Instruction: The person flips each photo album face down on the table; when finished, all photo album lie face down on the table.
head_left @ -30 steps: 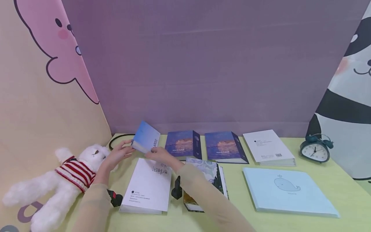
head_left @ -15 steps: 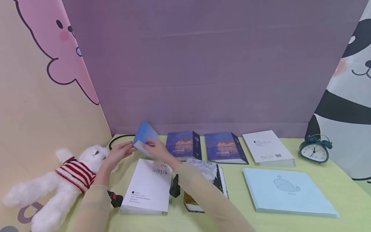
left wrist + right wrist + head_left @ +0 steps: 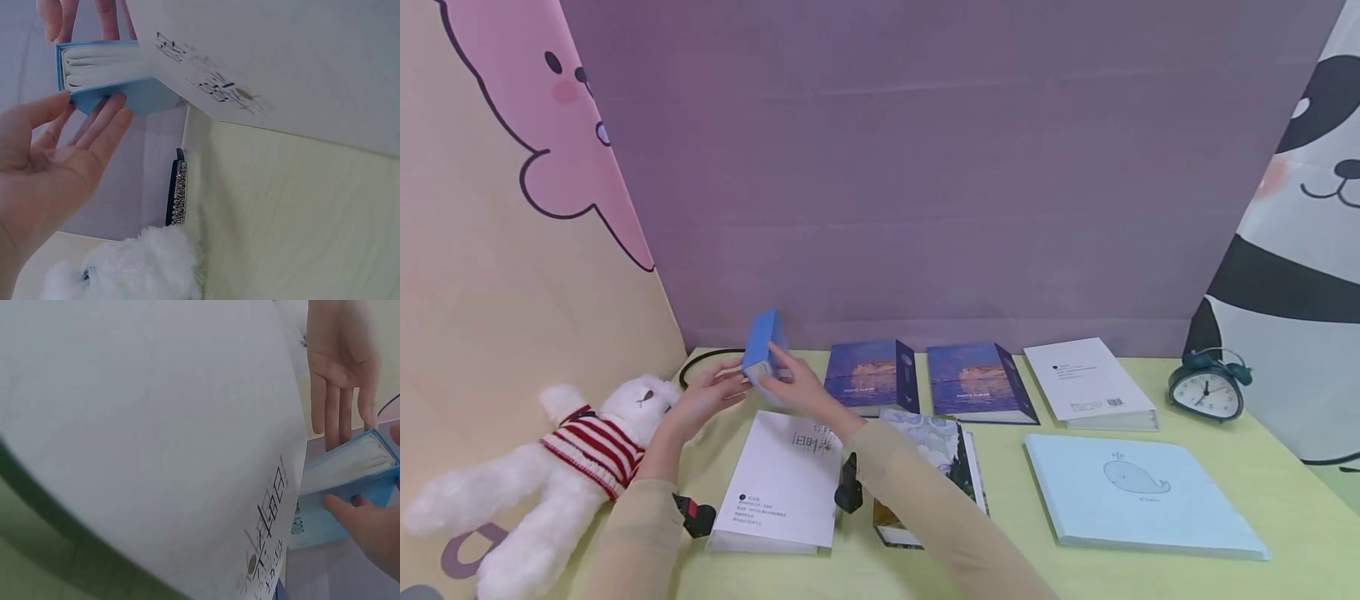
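A small, thick blue photo album (image 3: 762, 340) stands tilted at the back left, its blue spine turned toward the left hand. My right hand (image 3: 808, 392) holds it by the right side, thumb on one cover and fingers on the other in the right wrist view. My left hand (image 3: 706, 396) is at its left, fingers nearly straight, fingertips against the album's spine edge (image 3: 60, 69). White page edges (image 3: 103, 65) show between the covers. A white album (image 3: 778, 500) with dark lettering lies flat just in front of both hands.
Two purple photo albums (image 3: 868, 371) and a white book (image 3: 1090, 379) line the back. An alarm clock (image 3: 1208, 392) stands at right, behind a pale blue whale album (image 3: 1138, 492). A painted-cover book (image 3: 925, 442) lies under the right forearm. A white plush bear (image 3: 598, 442) sits left.
The blue album has turned from showing its lettered cover to showing its spine. My right hand has shifted up and left along it; the left hand has stayed nearly in place.
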The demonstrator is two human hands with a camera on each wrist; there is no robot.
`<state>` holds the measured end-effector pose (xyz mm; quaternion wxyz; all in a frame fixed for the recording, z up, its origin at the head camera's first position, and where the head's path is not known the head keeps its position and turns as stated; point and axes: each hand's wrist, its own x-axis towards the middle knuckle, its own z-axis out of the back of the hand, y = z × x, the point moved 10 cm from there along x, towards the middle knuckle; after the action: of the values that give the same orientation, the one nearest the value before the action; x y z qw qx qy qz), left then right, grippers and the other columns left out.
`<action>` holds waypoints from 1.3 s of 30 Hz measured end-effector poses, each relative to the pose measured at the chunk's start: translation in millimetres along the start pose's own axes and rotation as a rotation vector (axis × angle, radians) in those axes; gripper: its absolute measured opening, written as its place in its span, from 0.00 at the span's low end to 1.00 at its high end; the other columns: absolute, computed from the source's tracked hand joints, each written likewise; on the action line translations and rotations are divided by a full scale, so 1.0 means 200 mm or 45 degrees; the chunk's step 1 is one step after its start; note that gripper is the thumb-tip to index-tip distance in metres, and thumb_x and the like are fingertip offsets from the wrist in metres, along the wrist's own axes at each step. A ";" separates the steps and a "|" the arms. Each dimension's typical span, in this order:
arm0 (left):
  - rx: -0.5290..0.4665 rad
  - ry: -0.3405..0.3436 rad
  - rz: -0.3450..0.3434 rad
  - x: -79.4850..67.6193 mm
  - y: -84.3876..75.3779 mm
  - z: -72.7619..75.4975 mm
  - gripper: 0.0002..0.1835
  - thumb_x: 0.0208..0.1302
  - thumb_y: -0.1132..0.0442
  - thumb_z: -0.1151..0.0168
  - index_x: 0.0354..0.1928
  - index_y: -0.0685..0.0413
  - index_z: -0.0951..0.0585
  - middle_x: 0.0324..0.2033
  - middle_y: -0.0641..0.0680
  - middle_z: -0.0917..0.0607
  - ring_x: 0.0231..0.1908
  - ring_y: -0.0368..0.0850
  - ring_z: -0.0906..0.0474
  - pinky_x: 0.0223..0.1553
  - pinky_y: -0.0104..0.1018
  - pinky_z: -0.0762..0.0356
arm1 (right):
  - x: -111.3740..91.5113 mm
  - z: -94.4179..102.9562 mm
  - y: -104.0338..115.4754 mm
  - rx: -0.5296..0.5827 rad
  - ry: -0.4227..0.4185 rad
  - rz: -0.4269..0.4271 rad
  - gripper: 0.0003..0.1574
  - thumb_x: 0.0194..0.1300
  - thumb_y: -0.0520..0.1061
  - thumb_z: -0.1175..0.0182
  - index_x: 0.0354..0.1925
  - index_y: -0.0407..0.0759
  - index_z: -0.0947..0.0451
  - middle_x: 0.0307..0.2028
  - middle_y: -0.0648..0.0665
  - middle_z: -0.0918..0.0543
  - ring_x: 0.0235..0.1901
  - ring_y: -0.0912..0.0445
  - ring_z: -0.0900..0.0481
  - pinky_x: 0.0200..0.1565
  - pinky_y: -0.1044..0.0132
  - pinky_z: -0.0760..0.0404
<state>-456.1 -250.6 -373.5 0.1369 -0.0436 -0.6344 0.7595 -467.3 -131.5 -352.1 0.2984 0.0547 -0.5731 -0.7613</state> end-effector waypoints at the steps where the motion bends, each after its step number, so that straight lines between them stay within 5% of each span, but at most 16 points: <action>1: -0.004 0.007 -0.001 0.00 0.00 0.00 0.27 0.74 0.66 0.59 0.71 0.65 0.50 0.67 0.71 0.42 0.66 0.64 0.43 0.65 0.52 0.40 | 0.00 0.00 -0.01 -0.013 -0.005 -0.002 0.39 0.69 0.46 0.48 0.73 0.47 0.51 0.66 0.37 0.36 0.64 0.45 0.35 0.62 0.53 0.29; 6: 0.004 0.063 0.024 0.01 0.01 -0.02 0.30 0.74 0.65 0.58 0.73 0.57 0.53 0.70 0.69 0.47 0.69 0.63 0.48 0.65 0.55 0.41 | 0.00 0.01 -0.05 -0.054 -0.032 -0.071 0.37 0.70 0.51 0.48 0.72 0.51 0.47 0.66 0.40 0.35 0.64 0.47 0.34 0.61 0.53 0.28; 11: 0.032 0.122 0.049 0.02 0.04 -0.04 0.30 0.74 0.65 0.59 0.73 0.61 0.55 0.71 0.66 0.51 0.70 0.60 0.52 0.67 0.55 0.43 | -0.01 0.04 -0.08 -0.029 -0.090 -0.140 0.34 0.70 0.57 0.50 0.70 0.54 0.43 0.68 0.44 0.37 0.65 0.48 0.35 0.62 0.54 0.30; 19: 0.058 0.194 0.113 0.02 0.11 -0.06 0.30 0.74 0.64 0.59 0.73 0.59 0.53 0.71 0.68 0.50 0.69 0.64 0.49 0.67 0.58 0.45 | -0.02 0.10 -0.08 -0.088 -0.237 -0.109 0.28 0.70 0.54 0.50 0.65 0.48 0.34 0.65 0.42 0.32 0.62 0.49 0.31 0.59 0.59 0.26; 26: 0.146 0.250 0.143 0.00 0.16 -0.07 0.27 0.75 0.61 0.59 0.72 0.61 0.47 0.71 0.64 0.47 0.69 0.63 0.49 0.65 0.59 0.42 | -0.03 0.14 -0.09 -0.096 -0.338 -0.084 0.22 0.66 0.49 0.42 0.55 0.39 0.30 0.53 0.38 0.24 0.52 0.47 0.22 0.47 0.64 0.19; 32: 0.162 0.254 0.146 -0.02 0.16 -0.08 0.27 0.74 0.64 0.58 0.71 0.63 0.46 0.70 0.67 0.46 0.69 0.65 0.50 0.65 0.61 0.44 | -0.05 0.18 -0.15 -0.092 -0.453 -0.199 0.19 0.63 0.52 0.39 0.46 0.41 0.26 0.42 0.41 0.21 0.38 0.53 0.21 0.35 0.69 0.21; 39: 0.194 0.217 0.151 -0.03 0.17 -0.06 0.26 0.74 0.63 0.59 0.70 0.63 0.43 0.70 0.68 0.46 0.69 0.64 0.50 0.64 0.59 0.40 | -0.06 0.19 -0.19 -0.043 -0.459 -0.285 0.25 0.59 0.54 0.35 0.50 0.42 0.26 0.42 0.43 0.21 0.34 0.56 0.23 0.32 0.69 0.23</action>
<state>-451.3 -245.4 -409.4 0.1481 -0.1349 -0.5572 0.8058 -488.5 -86.4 -376.0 0.1057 -0.0239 -0.5948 -0.7965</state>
